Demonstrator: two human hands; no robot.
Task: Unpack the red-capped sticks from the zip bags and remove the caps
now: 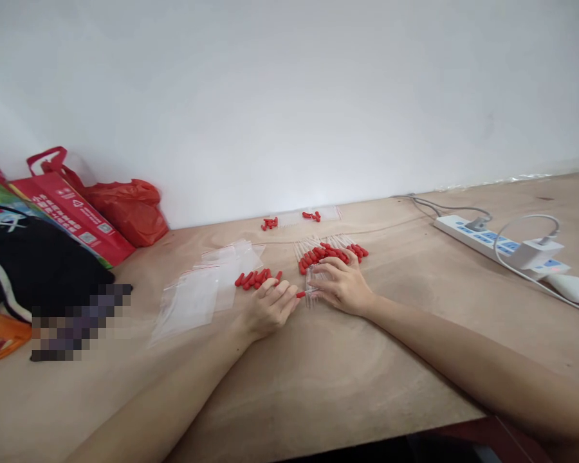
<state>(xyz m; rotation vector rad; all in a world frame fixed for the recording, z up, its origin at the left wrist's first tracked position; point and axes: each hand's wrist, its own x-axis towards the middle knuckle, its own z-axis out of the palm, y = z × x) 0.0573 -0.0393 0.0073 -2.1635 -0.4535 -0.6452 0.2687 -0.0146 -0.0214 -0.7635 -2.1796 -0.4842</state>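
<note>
My left hand (273, 307) is closed around a small red rubber bulb (300, 294), whose end shows past the fingertips. A thin clear tube (311, 292) runs from the bulb towards the fingers of my right hand (345, 283), which pinch at it. Below and beside those fingers lie more loose clear tubes (311, 303). Just behind my right hand is a heap of red-bulbed droppers (318, 253), their clear stems pointing to the wall. Several loose red bulbs (253, 278) sit beyond my left hand. Its palm side is hidden.
Clear zip bags (193, 297) lie spread at the left. Bagged red droppers (289, 220) rest by the wall. A white power strip (492, 239) with plugs and cables stands at the right. Red bags (125, 209) and a black bag (43, 263) are at far left.
</note>
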